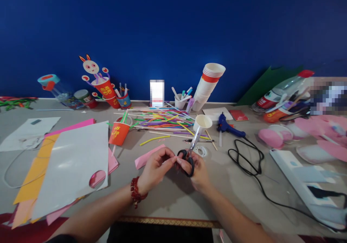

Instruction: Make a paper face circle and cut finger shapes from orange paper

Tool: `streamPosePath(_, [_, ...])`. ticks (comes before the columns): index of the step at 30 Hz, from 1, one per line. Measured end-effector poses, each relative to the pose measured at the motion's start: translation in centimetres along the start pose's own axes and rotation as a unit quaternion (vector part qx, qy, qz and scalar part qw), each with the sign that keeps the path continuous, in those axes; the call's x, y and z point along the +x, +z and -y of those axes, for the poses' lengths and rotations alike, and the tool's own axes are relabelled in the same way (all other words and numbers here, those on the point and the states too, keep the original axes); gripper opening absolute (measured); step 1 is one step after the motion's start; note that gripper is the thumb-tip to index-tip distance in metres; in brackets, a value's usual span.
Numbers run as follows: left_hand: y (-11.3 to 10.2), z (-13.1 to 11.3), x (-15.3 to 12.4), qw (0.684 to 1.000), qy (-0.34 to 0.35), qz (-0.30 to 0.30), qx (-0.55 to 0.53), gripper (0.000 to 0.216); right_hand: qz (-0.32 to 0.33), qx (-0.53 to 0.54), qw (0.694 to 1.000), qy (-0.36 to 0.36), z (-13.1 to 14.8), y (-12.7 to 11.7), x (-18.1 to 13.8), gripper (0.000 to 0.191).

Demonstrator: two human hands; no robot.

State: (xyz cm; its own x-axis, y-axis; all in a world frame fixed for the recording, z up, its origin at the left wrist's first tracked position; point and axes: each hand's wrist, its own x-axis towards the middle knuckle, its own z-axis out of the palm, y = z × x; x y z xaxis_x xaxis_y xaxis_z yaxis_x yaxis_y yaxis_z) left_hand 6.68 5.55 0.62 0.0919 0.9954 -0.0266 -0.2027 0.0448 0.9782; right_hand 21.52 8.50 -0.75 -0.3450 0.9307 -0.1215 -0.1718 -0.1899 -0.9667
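Note:
My right hand (199,170) grips black-handled scissors (189,154), the blades pointing up and away toward a white paper cup (202,123). My left hand (155,168), a red bead bracelet on its wrist, is pinched closed right beside the scissor handles, fingertips meeting my right hand. What it pinches is too small to make out. A folded pink paper strip (145,157) lies on the table just behind my left hand.
A stack of white, orange and pink sheets (67,163) lies at left. A red cup (118,133), coloured straws (159,122), stacked cups (208,86), a tape roll (201,151), a blue glue gun (226,126) with black cord (248,161), and pink foam pieces (322,134) crowd the table.

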Motion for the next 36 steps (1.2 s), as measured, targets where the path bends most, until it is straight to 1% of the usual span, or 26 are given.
streamPosePath(2, [-0.3,-0.1,0.1,1.0,0.018,-0.014,0.004,0.024,0.014,-0.021,1.0,0.014,0.2,-0.2,0.1,0.034])
streamPosePath(4, [-0.8,-0.3,0.3,0.999,0.031,-0.032,-0.004,0.021,0.042,-0.047,0.997,0.038,0.5,-0.5,0.4,0.038])
streamPosePath(6, [-1.4,-0.7,0.5,0.999,0.031,-0.04,-0.018,0.019,0.095,-0.077,0.99,0.068,0.7,-0.9,0.5,0.043])
streamPosePath(9, [-2.1,-1.2,0.8,0.998,0.019,-0.031,-0.043,0.018,0.173,-0.121,0.972,0.101,0.9,-1.4,0.6,0.048])
streamPosePath(11, [-2.3,-1.5,0.9,0.998,0.017,-0.034,-0.05,0.018,0.193,-0.133,0.966,0.109,0.9,-1.6,0.6,0.049])
streamPosePath(15, [-2.5,-1.7,0.8,0.998,0.014,-0.044,-0.048,0.018,0.194,-0.133,0.964,0.12,0.7,-1.6,0.3,0.048])
streamPosePath(25, [-2.7,-1.7,0.9,0.999,0.006,-0.037,-0.034,0.022,0.194,-0.149,0.96,0.136,0.6,-1.7,0.3,0.045])
streamPosePath(28, [-2.6,-1.9,0.9,0.999,-0.003,-0.037,-0.032,0.023,0.192,-0.146,0.96,0.141,0.6,-1.7,0.3,0.046])
streamPosePath(36, [-2.7,-1.9,1.0,0.999,0.002,-0.031,-0.035,0.022,0.188,-0.157,0.959,0.145,0.7,-1.6,0.4,0.048])
